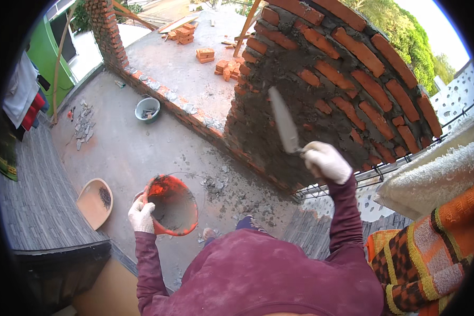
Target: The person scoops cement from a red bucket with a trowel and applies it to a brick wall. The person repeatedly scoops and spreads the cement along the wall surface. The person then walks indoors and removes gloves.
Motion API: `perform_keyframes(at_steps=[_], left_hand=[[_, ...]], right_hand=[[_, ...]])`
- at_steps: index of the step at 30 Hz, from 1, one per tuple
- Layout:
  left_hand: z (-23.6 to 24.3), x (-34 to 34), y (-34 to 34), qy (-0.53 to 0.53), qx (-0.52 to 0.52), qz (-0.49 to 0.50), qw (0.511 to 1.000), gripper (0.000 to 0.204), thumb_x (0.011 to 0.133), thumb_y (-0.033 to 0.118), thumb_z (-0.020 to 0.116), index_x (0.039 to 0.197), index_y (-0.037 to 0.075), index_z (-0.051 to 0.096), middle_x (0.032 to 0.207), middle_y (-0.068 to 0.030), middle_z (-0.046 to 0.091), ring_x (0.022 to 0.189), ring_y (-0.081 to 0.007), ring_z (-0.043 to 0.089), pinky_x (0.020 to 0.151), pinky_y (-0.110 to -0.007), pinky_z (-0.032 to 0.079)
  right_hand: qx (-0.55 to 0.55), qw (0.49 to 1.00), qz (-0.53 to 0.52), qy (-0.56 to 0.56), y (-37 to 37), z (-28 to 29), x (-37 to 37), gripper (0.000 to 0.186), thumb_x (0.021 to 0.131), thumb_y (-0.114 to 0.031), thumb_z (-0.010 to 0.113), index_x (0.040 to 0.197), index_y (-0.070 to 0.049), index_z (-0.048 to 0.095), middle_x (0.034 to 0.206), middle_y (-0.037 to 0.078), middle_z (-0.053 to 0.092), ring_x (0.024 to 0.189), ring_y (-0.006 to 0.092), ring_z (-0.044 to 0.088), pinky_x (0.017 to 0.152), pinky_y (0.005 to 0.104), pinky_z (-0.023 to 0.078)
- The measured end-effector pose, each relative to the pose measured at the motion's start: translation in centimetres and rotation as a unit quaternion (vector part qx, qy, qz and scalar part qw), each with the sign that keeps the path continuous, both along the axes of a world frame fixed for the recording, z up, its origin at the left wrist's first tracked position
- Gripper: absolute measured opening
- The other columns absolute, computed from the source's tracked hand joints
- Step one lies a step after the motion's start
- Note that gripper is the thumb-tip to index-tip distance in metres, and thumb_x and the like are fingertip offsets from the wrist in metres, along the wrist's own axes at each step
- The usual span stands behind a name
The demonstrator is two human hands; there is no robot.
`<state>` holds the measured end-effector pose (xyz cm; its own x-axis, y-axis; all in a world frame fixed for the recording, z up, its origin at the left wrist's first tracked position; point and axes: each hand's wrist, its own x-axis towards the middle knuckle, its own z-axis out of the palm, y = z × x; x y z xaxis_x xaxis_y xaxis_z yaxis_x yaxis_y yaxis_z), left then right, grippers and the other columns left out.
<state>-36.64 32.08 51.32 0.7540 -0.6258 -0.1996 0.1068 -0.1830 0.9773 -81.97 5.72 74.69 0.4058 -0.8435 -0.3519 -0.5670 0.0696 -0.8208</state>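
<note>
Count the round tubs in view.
3: the orange tub in the left hand; the tan tub left of it; the pale tub by the low wall. Others may be hidden.

We work here in bright daylight, and on the grey floor (134, 145) left of the brick wall (329, 97) we find only soft shadows. Above the right end of this wall, the sky (441, 31) is burnt to plain white, and the trees (405, 39) behind it look rather washed. The mortar (255, 129) on its face is dark. In front of it, the trowel (283, 121) appears to us slightly blurred. The wall's courses bend strongly, and well outside them our round view ends in black.
</note>
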Motion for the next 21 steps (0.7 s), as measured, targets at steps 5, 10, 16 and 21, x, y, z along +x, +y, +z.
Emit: perform_keyframes(at_steps=[5,10,16,21], left_hand=[[4.7,1.9,-8.7,-0.04,-0.045,-0.066,0.996,0.039,0.077,0.004,0.071,0.115,-0.007,0.069,0.082,0.0029,0.061,0.073,-0.007,0.053,0.069,-0.025,0.045],[7.3,4.3,-17.2,-0.114,-0.058,-0.121,0.984,0.04,0.074,0.011,0.074,0.11,-0.005,0.071,0.086,-0.0036,0.069,0.073,-0.0103,0.06,0.072,-0.029,0.051],[9.9,8.1,-27.9,-0.231,-0.194,-0.156,0.941,0.017,0.075,0.009,0.072,0.083,-0.005,0.067,0.084,-0.0071,0.07,0.068,-0.0091,0.06,0.063,-0.027,0.049],[11.6,11.6,-36.3,-0.034,-0.2,-0.199,0.959,0.015,0.079,0.003,0.069,0.093,-0.003,0.071,0.088,-0.0027,0.069,0.069,-0.0089,0.06,0.064,-0.025,0.049]], right_hand=[[-0.211,0.919,0.259,0.209,1.6,-10.5,10.6,0.038,0.09,-0.036,0.062,0.097,0.001,0.066,0.087,0.023,0.07,0.083,0.0398,0.069,0.075,0.0461,0.054],[-0.32,0.863,0.288,0.265,-2.5,-10.7,19.4,0.029,0.085,-0.026,0.06,0.093,0.002,0.066,0.09,0.025,0.069,0.085,0.0396,0.07,0.077,0.0485,0.056],[-0.451,0.821,0.244,0.251,-10.9,-11.9,28.9,0.02,0.093,-0.012,0.051,0.104,0.003,0.06,0.098,0.029,0.064,0.087,0.0419,0.069,0.072,0.0491,0.056],[-0.44,0.828,0.285,0.199,-16.6,-16.6,32.8,0.02,0.094,-0.015,0.051,0.096,-0.001,0.065,0.091,0.021,0.069,0.086,0.0378,0.07,0.076,0.0467,0.056]])
